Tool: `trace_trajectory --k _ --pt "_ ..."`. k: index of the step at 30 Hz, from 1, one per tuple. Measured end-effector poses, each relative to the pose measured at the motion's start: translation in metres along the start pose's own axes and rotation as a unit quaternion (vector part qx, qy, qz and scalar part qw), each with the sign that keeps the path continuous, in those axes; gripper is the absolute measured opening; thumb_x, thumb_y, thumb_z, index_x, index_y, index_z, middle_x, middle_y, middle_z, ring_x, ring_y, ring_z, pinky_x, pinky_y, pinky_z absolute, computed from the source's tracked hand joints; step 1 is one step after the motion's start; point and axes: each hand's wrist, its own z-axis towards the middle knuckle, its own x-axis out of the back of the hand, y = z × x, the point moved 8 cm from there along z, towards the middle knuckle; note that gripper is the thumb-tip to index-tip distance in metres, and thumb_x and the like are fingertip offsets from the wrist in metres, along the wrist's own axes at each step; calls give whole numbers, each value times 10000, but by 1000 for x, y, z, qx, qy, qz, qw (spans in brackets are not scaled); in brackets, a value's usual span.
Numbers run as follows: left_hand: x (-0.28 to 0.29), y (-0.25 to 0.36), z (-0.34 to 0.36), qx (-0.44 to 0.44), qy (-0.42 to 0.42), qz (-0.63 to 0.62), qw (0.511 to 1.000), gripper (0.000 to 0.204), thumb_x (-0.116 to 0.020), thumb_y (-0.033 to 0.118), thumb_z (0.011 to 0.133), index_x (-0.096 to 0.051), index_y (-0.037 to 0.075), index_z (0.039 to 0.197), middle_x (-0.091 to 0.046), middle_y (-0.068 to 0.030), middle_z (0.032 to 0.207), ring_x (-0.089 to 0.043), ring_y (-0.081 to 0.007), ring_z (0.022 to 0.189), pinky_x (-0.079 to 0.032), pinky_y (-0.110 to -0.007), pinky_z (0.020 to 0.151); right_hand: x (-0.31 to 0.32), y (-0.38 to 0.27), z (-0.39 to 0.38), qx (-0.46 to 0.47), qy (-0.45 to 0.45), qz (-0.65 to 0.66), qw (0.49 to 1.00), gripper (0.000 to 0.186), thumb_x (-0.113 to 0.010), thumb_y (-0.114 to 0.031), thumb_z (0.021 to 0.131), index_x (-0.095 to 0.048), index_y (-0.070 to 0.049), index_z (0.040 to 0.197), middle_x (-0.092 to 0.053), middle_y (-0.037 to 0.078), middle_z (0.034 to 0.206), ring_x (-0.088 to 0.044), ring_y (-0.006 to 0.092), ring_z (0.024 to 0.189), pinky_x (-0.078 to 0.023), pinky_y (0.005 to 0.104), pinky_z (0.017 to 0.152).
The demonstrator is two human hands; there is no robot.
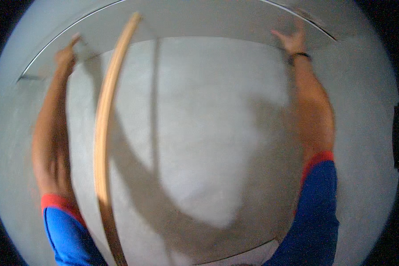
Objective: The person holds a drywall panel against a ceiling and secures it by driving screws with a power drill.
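Note:
Both my arms reach upward. My left hand point(66, 55) is at the grey upper surface point(208, 17) on the upper left, index finger stretched out, other fingers partly hidden. My right hand point(293, 41), with a dark band at the wrist, rests at that surface on the upper right, thumb and fingers apart. A thin metal edge point(75, 24) curves along the surface above my hands. A pale wooden batten point(105, 115) stands between my arms, nearer my left one, its top reaching the upper surface and its lower part running out of view.
A plain grey wall point(199, 88) fills the middle, crossed by shadows of my arms and the batten. A dark edge point(252, 249) curves along the bottom. A dark object point(397, 135) shows at the far right rim, too dim to make out.

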Motion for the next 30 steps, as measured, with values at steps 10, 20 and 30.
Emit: trace_trajectory --k 10,20,30 --pt "-55 369 -185 148 36 -314 937 786 -784 290 680 -333 -99 1193 -519 -216 975 -544 -267 778 -449 -407 564 488 188 109 -19 62 -16 998 863 -805 -129 612 -325 -40 1324 -350 156 1360 -365 311 1230 -339 395 1031" --pt "-26 568 -559 252 243 -471 810 514 -526 410 868 -428 -22 1130 -562 -153 953 -562 -277 758 -477 -418 628 867 369 63 -128 23 348 928 611 -626 -91 791 -319 -26 1315 -224 124 1412 -247 334 1275 -419 569 924" --pt "48 499 -499 199 92 -495 841 352 -492 386 895 -422 44 856 -425 -42 601 -383 -149 485 -307 -318 416 883 273 13 27 64 -100 993 928 -850 -163 551 -318 -11 1297 -367 152 1320 -358 314 1216 -350 396 1020"
